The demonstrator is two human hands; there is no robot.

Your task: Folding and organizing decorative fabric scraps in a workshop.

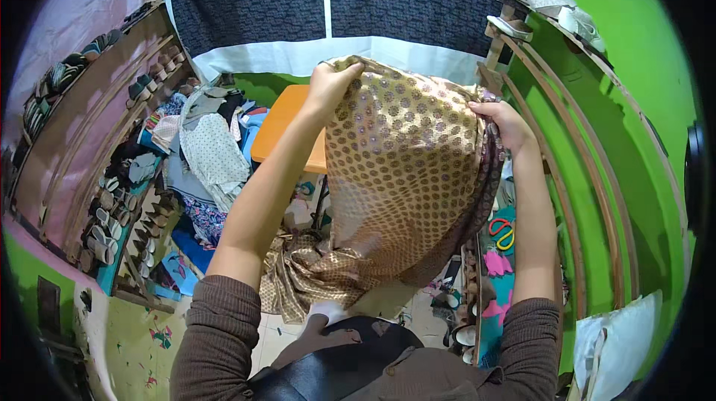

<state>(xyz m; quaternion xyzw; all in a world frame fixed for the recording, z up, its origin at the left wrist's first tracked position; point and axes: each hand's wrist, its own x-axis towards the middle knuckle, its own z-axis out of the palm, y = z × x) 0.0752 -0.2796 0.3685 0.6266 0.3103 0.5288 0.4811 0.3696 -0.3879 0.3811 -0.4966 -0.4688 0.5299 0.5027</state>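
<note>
I hold up a shiny gold cloth with dark round dots (406,155) in front of me. My left hand (328,82) pinches its upper left edge. My right hand (506,123) grips the upper right edge, where a darker border shows. The cloth hangs down from both hands, and its lower part lies bunched in folds (306,274) near my lap and the floor. Both arms are stretched forward and wear brown sleeves pushed up above the elbows.
An orange table (283,125) stands behind the cloth. A heap of clothes (209,147) lies to the left, beside racks of shoes (119,199). Wooden shelves with sandals (537,2) run along the green wall at right. Scissors (504,234) lie at lower right.
</note>
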